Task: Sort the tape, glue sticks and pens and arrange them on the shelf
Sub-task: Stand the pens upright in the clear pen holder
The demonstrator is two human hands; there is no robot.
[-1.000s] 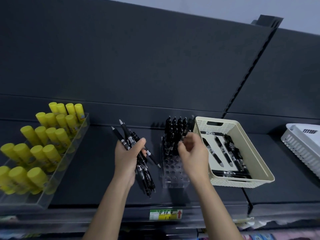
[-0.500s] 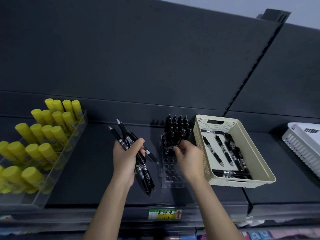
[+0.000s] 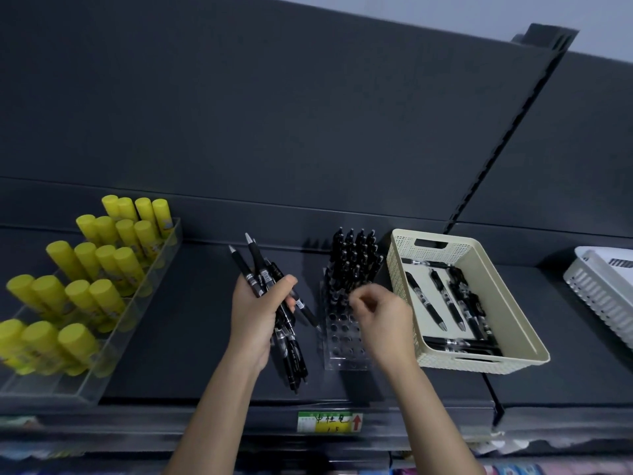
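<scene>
My left hand (image 3: 255, 320) grips a bundle of black pens (image 3: 257, 265); their tips stick up past my fingers and their other ends hang below my palm. Just right of it stands a clear pen holder (image 3: 342, 347). Its back rows are filled with upright black pens (image 3: 356, 252) and its front holes are bare. My right hand (image 3: 383, 320) hovers over the holder's middle with fingers loosely curled, and I see nothing in them. Yellow glue sticks (image 3: 102, 269) stand in rows in a clear tray (image 3: 135, 323) at the left. No tape is in view.
A beige perforated basket (image 3: 479, 364) to the right of the holder has several loose black pens (image 3: 424, 303) lying in it. A white basket (image 3: 603, 289) sits at the far right. A price label (image 3: 329, 421) marks the shelf's front edge.
My right hand let go of a pen in the holder's filled rows and drew back toward me and slightly left. My left hand kept its bundle of pens in place.
</scene>
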